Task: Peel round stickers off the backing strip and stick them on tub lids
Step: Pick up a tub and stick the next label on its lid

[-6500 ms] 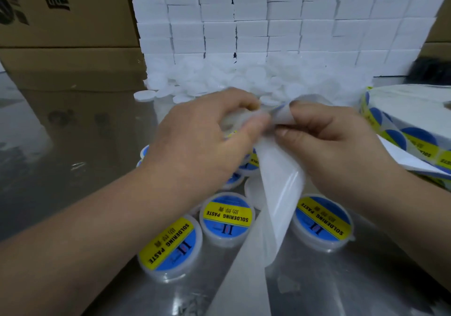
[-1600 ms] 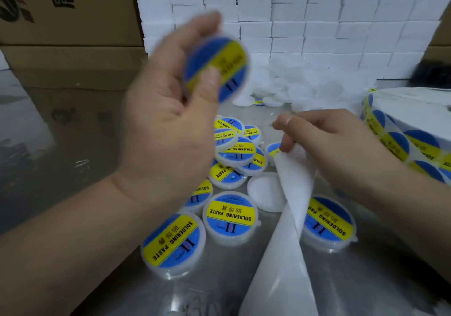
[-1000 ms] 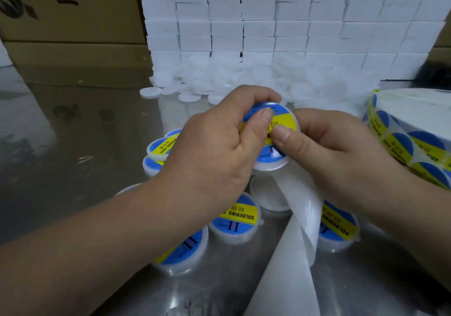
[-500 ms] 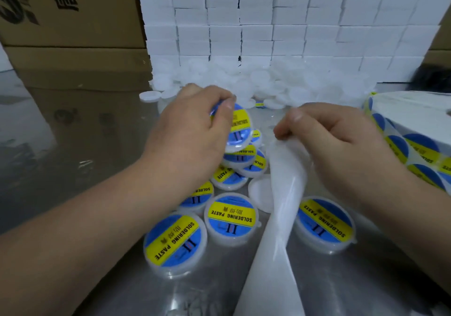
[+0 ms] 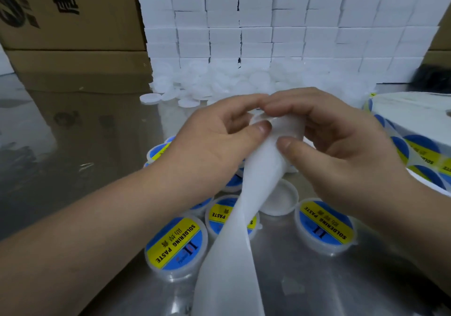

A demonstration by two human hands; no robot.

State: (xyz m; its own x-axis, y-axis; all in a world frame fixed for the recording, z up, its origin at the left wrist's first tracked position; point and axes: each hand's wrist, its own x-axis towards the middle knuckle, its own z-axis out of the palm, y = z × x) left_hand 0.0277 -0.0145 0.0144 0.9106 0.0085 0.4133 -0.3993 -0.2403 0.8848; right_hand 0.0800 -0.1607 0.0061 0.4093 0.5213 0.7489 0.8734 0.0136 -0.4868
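Half a second before, the left hand (image 5: 217, 147) had held a labelled tub over the pile. By this moment that tub was out of its grasp and both hands had come together at the centre of the frame on the top of the white backing strip (image 5: 234, 232). The right hand (image 5: 341, 152) had kept hold of the strip.

The strip ran from the fingers down across the middle and out past the bottom edge, over one of the labelled tubs (image 5: 177, 245) clustered beneath the wrists. A plain white lid (image 5: 280, 199) lay just right of the strip. The sticker roll (image 5: 415, 149) crowded the right edge, near the right wrist. The heap of loose white lids (image 5: 219, 83) and the wall of white boxes (image 5: 292, 22) closed off the top. The only open room was the bare metal table (image 5: 73, 159) at left, below the cardboard cartons (image 5: 68, 10).

Both hands were curled around the strip's upper end. The left thumb (image 5: 263, 128) and right thumb (image 5: 285, 144) pressed on its near face, and the other fingers wrapped over behind. Something pale and rounded showed between the fingertips, but I could not tell whether it was a lid or a sticker.
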